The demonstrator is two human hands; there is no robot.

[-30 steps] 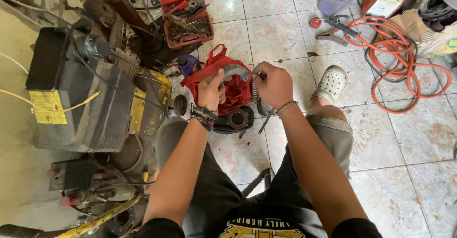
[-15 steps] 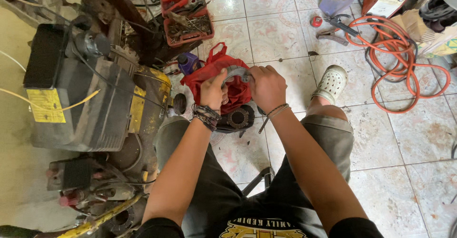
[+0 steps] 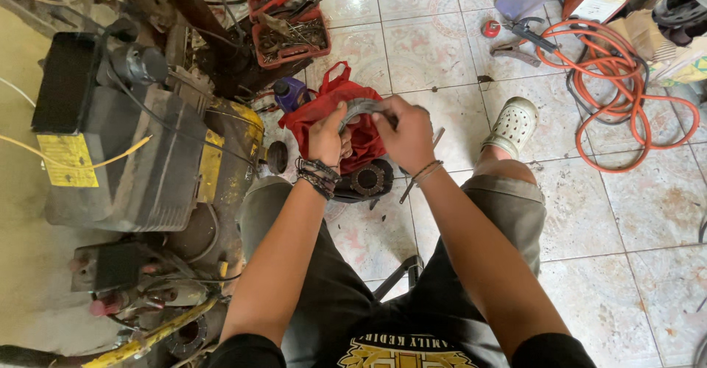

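Curved grey metal shoe (image 3: 359, 107) (arc ends down), long axis left-right, left hand (image 3: 328, 140), right hand (image 3: 404, 136) both gripping

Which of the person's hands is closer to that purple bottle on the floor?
Left. The left hand is just right of the purple bottle, gripping the curved grey metal part; the right hand holds its far end.

The floor (image 3: 434, 51) is laid with pale square tiles bearing a faded pink pattern, smudged with dirt. To the left stands a grimy black and yellow machine (image 3: 140, 154). A red tray of tools (image 3: 289, 20) sits near the top. An orange hose (image 3: 626, 96) lies coiled at the upper right. Daylight falls evenly.
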